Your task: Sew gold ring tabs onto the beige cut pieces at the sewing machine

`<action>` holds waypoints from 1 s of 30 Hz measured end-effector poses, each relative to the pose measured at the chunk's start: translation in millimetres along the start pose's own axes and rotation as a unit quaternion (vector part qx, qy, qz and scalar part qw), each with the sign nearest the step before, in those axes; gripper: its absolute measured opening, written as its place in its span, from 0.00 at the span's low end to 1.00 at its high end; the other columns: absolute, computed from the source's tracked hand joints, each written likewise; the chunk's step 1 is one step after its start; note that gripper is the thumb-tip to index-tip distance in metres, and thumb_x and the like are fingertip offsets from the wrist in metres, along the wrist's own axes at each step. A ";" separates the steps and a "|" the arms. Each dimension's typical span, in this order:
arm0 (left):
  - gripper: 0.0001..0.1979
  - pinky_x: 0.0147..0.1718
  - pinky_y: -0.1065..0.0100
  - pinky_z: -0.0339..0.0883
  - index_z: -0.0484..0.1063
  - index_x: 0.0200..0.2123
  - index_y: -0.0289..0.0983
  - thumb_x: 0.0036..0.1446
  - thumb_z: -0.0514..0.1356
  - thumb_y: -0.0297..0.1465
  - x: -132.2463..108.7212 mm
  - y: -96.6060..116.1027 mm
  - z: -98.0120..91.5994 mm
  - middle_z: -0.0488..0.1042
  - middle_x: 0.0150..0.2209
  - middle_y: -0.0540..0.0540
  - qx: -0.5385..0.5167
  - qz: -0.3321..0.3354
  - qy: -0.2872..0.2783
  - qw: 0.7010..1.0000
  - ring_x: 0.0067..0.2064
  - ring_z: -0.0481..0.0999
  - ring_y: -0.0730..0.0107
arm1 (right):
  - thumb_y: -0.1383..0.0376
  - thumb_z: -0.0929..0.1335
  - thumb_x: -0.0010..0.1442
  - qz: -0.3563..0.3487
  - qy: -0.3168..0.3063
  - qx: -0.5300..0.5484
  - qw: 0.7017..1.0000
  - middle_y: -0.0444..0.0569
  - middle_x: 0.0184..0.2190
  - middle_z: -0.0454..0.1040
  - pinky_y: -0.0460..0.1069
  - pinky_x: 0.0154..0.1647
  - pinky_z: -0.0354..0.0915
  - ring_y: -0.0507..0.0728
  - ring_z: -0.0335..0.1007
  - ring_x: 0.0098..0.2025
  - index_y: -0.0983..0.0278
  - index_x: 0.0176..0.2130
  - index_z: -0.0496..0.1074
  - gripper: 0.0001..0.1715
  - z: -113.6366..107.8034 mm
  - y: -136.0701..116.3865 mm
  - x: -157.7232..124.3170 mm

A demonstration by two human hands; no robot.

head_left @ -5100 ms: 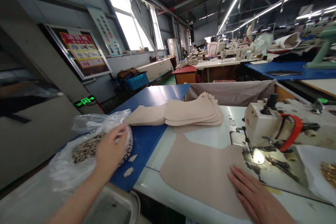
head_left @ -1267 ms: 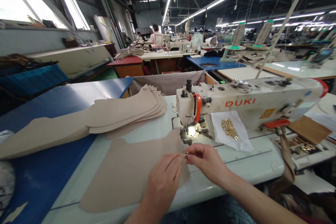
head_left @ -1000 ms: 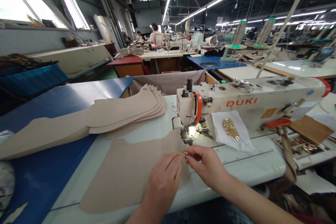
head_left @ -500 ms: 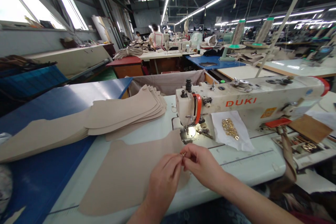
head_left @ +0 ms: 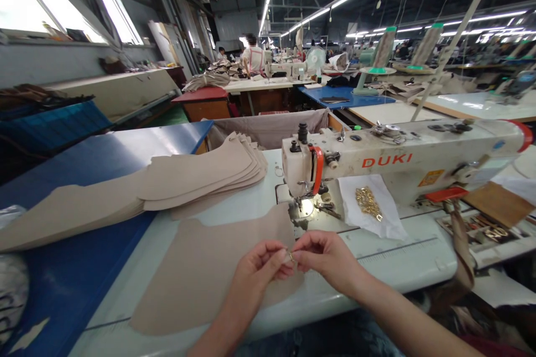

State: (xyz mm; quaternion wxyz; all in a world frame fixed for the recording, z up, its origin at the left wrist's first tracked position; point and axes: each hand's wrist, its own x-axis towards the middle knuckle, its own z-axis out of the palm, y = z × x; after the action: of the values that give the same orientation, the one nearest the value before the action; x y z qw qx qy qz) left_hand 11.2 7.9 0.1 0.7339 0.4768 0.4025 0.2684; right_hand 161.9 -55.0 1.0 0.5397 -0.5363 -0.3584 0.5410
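A: Item held?
B: Small gold metal piece (head_left: 290, 256), pinched between the fingertips of left hand (head_left: 257, 270) and right hand (head_left: 329, 261), both closed on it, above the beige cut panel (head_left: 209, 273) lying on the white table (head_left: 389, 268).
A: Surroundings?
B: Sewing machine (head_left: 397, 164) just behind the hands, its needle lamp lit. White paper (head_left: 372, 209) carrying gold fittings (head_left: 367, 202) under the machine arm. Stack of beige panels (head_left: 196, 175) to the left, spreading onto the blue table (head_left: 84, 279). Thread cones (head_left: 383, 47) behind.
A: Markings?
B: "DUKI" in red on the machine.
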 end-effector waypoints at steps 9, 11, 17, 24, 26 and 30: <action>0.17 0.33 0.72 0.67 0.75 0.34 0.34 0.40 0.71 0.34 -5.5 -3.4 -0.5 0.77 0.30 0.47 -0.050 -0.076 -0.048 0.995 0.31 0.74 0.73 | 0.56 0.77 0.39 0.038 0.012 0.107 0.994 0.41 0.18 0.73 0.44 0.25 0.64 0.49 0.68 0.21 0.66 0.23 0.70 0.19 9.0 5.0 -3.3; 0.15 0.34 0.72 0.66 0.75 0.33 0.34 0.41 0.70 0.35 -4.4 -3.2 0.1 0.76 0.30 0.47 -0.028 -0.049 -0.059 0.997 0.31 0.74 0.73 | 0.57 0.77 0.39 0.039 0.013 0.106 0.993 0.41 0.17 0.73 0.44 0.25 0.64 0.48 0.68 0.20 0.66 0.23 0.70 0.19 9.1 5.3 -4.1; 0.11 0.33 0.72 0.63 0.73 0.29 0.34 0.44 0.68 0.34 -5.1 4.6 -1.7 0.73 0.27 0.50 0.018 -0.032 -0.080 0.996 0.30 0.71 0.73 | 0.56 0.76 0.40 0.037 0.004 0.093 0.995 0.42 0.17 0.72 0.45 0.26 0.64 0.49 0.68 0.21 0.66 0.24 0.70 0.19 7.8 4.5 -8.4; 0.07 0.31 0.73 0.61 0.71 0.24 0.35 0.41 0.65 0.31 -7.1 10.4 2.2 0.71 0.23 0.51 0.064 -0.038 -0.082 0.994 0.28 0.69 0.73 | 0.54 0.75 0.44 -0.003 -0.007 0.071 0.997 0.43 0.20 0.74 0.46 0.28 0.64 0.52 0.70 0.24 0.65 0.25 0.69 0.19 11.1 10.6 -10.5; 0.06 0.29 0.74 0.60 0.69 0.23 0.35 0.39 0.63 0.29 -6.9 10.6 3.7 0.69 0.21 0.53 0.066 -0.017 -0.062 0.996 0.26 0.67 0.75 | 0.55 0.73 0.48 -0.039 0.002 0.047 0.998 0.44 0.21 0.74 0.47 0.30 0.64 0.52 0.70 0.26 0.64 0.26 0.68 0.17 13.9 11.2 -13.8; 0.05 0.28 0.73 0.61 0.67 0.20 0.37 0.35 0.61 0.28 -8.0 10.8 5.4 0.67 0.19 0.54 0.127 0.024 -0.006 0.992 0.25 0.66 0.74 | 0.64 0.71 0.52 -0.130 0.046 -0.106 0.985 0.45 0.30 0.74 0.47 0.36 0.63 0.53 0.69 0.33 0.63 0.33 0.71 0.08 18.6 9.6 -24.7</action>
State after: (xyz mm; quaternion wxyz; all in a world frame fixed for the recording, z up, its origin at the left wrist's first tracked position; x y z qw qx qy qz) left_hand 11.3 3.4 13.8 0.6628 0.5773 0.4179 0.2298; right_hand 138.0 -76.9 -0.4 0.5613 -0.5635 -0.4550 0.4004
